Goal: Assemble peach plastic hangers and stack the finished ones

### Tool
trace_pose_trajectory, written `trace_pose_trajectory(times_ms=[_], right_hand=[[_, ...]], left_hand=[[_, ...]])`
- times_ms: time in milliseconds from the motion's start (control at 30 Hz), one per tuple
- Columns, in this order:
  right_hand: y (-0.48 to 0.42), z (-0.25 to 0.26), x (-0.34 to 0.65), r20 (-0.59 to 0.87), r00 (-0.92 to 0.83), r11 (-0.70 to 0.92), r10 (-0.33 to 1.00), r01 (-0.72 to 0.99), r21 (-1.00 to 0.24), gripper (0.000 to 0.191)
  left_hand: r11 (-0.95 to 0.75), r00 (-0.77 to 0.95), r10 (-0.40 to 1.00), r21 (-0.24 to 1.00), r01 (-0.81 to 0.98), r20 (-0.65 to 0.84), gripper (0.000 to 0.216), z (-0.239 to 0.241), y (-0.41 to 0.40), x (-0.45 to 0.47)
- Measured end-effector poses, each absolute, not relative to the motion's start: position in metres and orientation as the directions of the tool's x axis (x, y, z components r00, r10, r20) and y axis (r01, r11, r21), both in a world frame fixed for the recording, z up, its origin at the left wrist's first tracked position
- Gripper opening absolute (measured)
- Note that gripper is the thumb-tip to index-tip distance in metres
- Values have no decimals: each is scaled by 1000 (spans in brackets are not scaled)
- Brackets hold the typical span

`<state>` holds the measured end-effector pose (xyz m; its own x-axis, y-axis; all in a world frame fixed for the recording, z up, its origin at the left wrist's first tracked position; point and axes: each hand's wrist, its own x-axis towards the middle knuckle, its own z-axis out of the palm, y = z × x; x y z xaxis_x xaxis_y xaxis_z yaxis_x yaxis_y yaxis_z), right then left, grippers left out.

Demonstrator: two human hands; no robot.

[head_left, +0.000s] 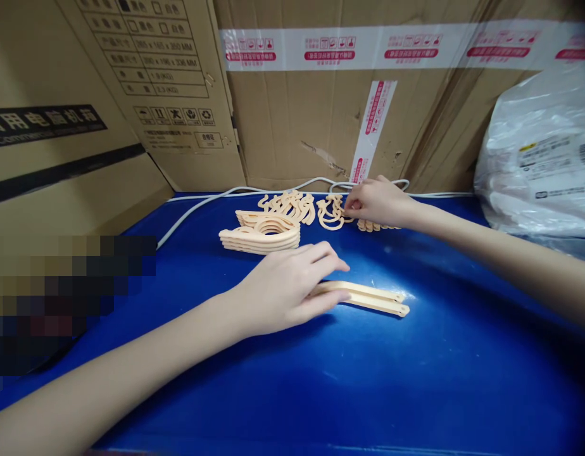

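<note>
On the blue table top (416,380) my left hand (285,288) rests with fingers closed over one end of a pair of long peach plastic hanger arms (373,299). Farther back, my right hand (375,201) pinches a peach plastic hook piece (331,212) from a small cluster of hook pieces (292,206). A stack of folded peach hanger bodies (261,233) lies just left of that cluster. More peach parts (371,225) lie under my right hand, partly hidden.
Large cardboard boxes (321,114) wall in the back and left of the table. A white cable (202,202) runs along the back edge. A white plastic bag (539,152) with labels sits at the right. A blurred patch covers the left.
</note>
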<state>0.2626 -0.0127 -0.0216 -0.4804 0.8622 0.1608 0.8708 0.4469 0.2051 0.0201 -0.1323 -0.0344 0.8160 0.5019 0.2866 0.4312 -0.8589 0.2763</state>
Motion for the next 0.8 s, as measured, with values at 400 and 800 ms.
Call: trace_pose_trajectory(times_ms=[400, 800], right_hand=[[-100, -15, 275, 293, -664, 709, 688, 701, -75, 17], [-139, -42, 288, 237, -619, 659, 748, 736, -155, 18]], left_hand=[[-129, 124, 986, 43, 991, 108, 47, 21, -27, -14], [-38, 73, 971, 154, 987, -228, 42, 0, 29, -24]])
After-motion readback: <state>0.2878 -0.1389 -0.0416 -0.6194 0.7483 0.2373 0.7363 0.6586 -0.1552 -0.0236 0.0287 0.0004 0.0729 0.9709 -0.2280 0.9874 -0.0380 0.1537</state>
